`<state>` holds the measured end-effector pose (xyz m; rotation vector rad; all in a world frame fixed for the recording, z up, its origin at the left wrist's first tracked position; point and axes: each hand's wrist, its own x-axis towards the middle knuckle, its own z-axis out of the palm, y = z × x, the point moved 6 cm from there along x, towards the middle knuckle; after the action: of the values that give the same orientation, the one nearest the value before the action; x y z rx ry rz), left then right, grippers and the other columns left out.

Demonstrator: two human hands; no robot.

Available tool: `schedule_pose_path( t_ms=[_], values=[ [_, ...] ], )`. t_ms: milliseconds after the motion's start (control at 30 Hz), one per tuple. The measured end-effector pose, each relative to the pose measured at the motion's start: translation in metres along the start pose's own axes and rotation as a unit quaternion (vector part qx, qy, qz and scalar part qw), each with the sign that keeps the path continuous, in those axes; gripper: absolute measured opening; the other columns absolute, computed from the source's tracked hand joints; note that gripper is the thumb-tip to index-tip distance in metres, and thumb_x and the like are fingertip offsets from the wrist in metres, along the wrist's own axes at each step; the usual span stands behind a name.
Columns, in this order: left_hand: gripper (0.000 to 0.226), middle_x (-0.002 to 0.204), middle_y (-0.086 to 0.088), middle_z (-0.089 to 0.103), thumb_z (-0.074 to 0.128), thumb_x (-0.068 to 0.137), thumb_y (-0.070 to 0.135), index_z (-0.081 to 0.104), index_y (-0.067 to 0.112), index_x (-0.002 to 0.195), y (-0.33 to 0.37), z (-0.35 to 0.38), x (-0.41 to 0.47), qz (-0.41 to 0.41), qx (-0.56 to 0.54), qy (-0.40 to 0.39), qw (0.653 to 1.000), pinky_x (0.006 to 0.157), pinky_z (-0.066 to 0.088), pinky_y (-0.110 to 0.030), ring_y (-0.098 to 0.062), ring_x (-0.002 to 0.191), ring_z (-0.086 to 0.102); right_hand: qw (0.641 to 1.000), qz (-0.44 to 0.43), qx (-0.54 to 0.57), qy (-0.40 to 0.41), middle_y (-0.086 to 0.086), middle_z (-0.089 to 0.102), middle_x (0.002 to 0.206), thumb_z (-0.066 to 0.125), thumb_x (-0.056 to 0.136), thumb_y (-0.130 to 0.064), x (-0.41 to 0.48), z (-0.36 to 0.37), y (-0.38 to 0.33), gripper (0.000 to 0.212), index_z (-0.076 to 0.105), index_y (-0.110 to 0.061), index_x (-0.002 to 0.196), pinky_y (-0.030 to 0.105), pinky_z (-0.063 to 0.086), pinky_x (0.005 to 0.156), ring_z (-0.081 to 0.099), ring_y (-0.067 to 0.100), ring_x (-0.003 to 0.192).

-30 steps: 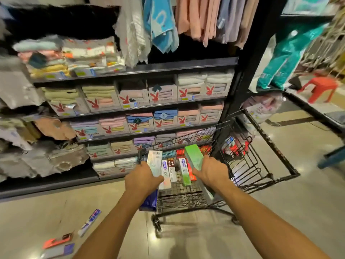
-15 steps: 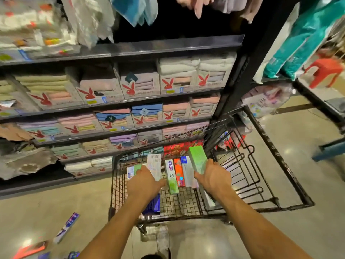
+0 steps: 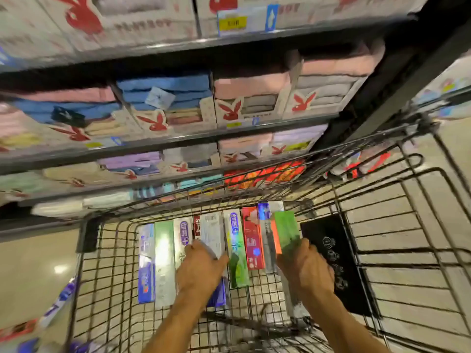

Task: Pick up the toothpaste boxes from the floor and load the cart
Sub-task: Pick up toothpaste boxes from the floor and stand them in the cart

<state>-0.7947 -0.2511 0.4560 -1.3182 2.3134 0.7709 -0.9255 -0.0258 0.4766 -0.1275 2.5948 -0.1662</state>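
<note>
Both hands reach down into the black wire cart (image 3: 89, 271). My left hand (image 3: 201, 270) grips a white toothpaste box (image 3: 212, 231), with a blue box (image 3: 218, 293) under it. My right hand (image 3: 307, 268) holds a green toothpaste box (image 3: 286, 231) at the right end of the row. Several toothpaste boxes lie side by side on the cart floor, among them a red one (image 3: 252, 238) and a pale green one (image 3: 164, 261). More boxes lie on the floor at lower left: a white and blue one (image 3: 60, 300) and a red one (image 3: 19, 329).
Dark shelves (image 3: 178, 138) packed with boxed towels stand right behind the cart. A black panel (image 3: 334, 253) lies in the cart to the right of the boxes. Beige tiled floor (image 3: 30, 266) shows at left and through the cart's wire bottom.
My head and both hands have dropped lower and closer to the cart. The white and green boxes have come down to the row on the cart floor.
</note>
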Motion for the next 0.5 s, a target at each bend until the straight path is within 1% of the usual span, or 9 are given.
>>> schedule_pose_path(
  t_ms=[67, 133, 167, 200, 233, 300, 367, 433, 500],
  values=[
    [0.061, 0.104, -0.001, 0.05, 0.061, 0.082, 0.07, 0.047, 0.016, 0.105, -0.007, 0.029, 0.023, -0.012, -0.017, -0.001, 1.0, 0.072, 0.045, -0.034, -0.027, 0.094, 0.062, 1.0, 0.019, -0.006, -0.015, 0.001, 0.064, 0.107, 0.056, 0.084, -0.065, 0.026, 0.025, 0.003, 0.052, 0.054, -0.023, 0.114, 0.033, 0.046, 0.076, 0.066, 0.026, 0.101],
    [0.064, 0.106, -0.003, 0.051, 0.065, 0.081, 0.067, 0.046, 0.013, 0.11, -0.012, 0.052, 0.041, -0.012, -0.023, 0.013, 1.0, 0.075, 0.051, -0.038, -0.029, 0.093, 0.062, 1.0, 0.018, -0.01, -0.022, -0.003, 0.061, 0.102, 0.059, 0.087, -0.062, 0.05, 0.046, 0.006, 0.04, 0.051, -0.025, 0.102, 0.03, 0.041, 0.071, 0.066, 0.027, 0.102],
    [0.068, 0.11, -0.005, 0.052, 0.067, 0.08, 0.066, 0.044, 0.011, 0.115, -0.013, 0.062, 0.047, -0.011, -0.024, 0.016, 1.0, 0.077, 0.053, -0.042, -0.031, 0.095, 0.063, 1.0, 0.017, -0.013, -0.019, -0.004, 0.059, 0.1, 0.06, 0.088, -0.059, 0.058, 0.052, 0.006, 0.037, 0.047, -0.026, 0.098, 0.03, 0.04, 0.07, 0.067, 0.028, 0.101],
    [0.074, 0.114, -0.007, 0.053, 0.068, 0.079, 0.066, 0.041, 0.01, 0.12, -0.015, 0.07, 0.053, -0.01, -0.025, 0.02, 0.999, 0.078, 0.053, -0.043, -0.031, 0.098, 0.062, 1.0, 0.018, -0.021, -0.013, -0.005, 0.06, 0.1, 0.061, 0.089, -0.058, 0.067, 0.059, 0.006, 0.038, 0.047, -0.025, 0.098, 0.03, 0.041, 0.069, 0.068, 0.028, 0.1],
    [0.078, 0.117, -0.007, 0.053, 0.069, 0.078, 0.066, 0.04, 0.01, 0.123, -0.016, 0.077, 0.057, -0.008, -0.025, 0.024, 0.999, 0.077, 0.054, -0.042, -0.031, 0.099, 0.062, 0.999, 0.02, -0.029, -0.005, -0.004, 0.063, 0.102, 0.061, 0.089, -0.058, 0.076, 0.065, 0.005, 0.039, 0.051, -0.023, 0.103, 0.031, 0.043, 0.068, 0.069, 0.029, 0.098],
    [0.077, 0.116, -0.005, 0.053, 0.07, 0.076, 0.067, 0.04, 0.011, 0.119, -0.013, 0.083, 0.062, -0.002, -0.017, 0.04, 0.999, 0.074, 0.055, -0.04, -0.028, 0.097, 0.062, 0.999, 0.046, -0.026, 0.01, 0.003, 0.069, 0.106, 0.059, 0.091, -0.054, 0.091, 0.076, 0.005, 0.039, 0.057, -0.021, 0.111, 0.033, 0.045, 0.069, 0.07, 0.031, 0.096],
    [0.071, 0.116, -0.005, 0.052, 0.072, 0.078, 0.063, 0.04, 0.013, 0.118, -0.006, 0.083, 0.065, 0.003, 0.005, 0.053, 0.999, 0.071, 0.054, -0.038, -0.026, 0.1, 0.061, 0.998, 0.057, -0.017, 0.026, 0.006, 0.07, 0.106, 0.055, 0.091, -0.058, 0.102, 0.083, 0.004, 0.044, 0.058, -0.018, 0.111, 0.035, 0.046, 0.071, 0.07, 0.033, 0.094],
    [0.075, 0.12, -0.005, 0.051, 0.071, 0.079, 0.062, 0.038, 0.013, 0.124, 0.001, 0.085, 0.068, 0.008, 0.033, 0.054, 0.998, 0.071, 0.051, -0.039, -0.025, 0.108, 0.059, 0.998, 0.037, -0.023, 0.038, 0.007, 0.068, 0.106, 0.054, 0.09, -0.064, 0.109, 0.084, 0.0, 0.055, 0.054, -0.016, 0.115, 0.035, 0.046, 0.07, 0.069, 0.034, 0.093],
    [0.085, 0.124, -0.006, 0.049, 0.07, 0.078, 0.067, 0.034, 0.012, 0.131, 0.005, 0.086, 0.072, 0.004, 0.051, 0.049, 0.997, 0.072, 0.052, -0.038, -0.025, 0.112, 0.058, 0.998, 0.025, -0.034, 0.043, 0.01, 0.064, 0.113, 0.049, 0.092, -0.066, 0.112, 0.084, -0.006, 0.068, 0.043, -0.01, 0.131, 0.034, 0.047, 0.069, 0.068, 0.034, 0.093]
  ],
)
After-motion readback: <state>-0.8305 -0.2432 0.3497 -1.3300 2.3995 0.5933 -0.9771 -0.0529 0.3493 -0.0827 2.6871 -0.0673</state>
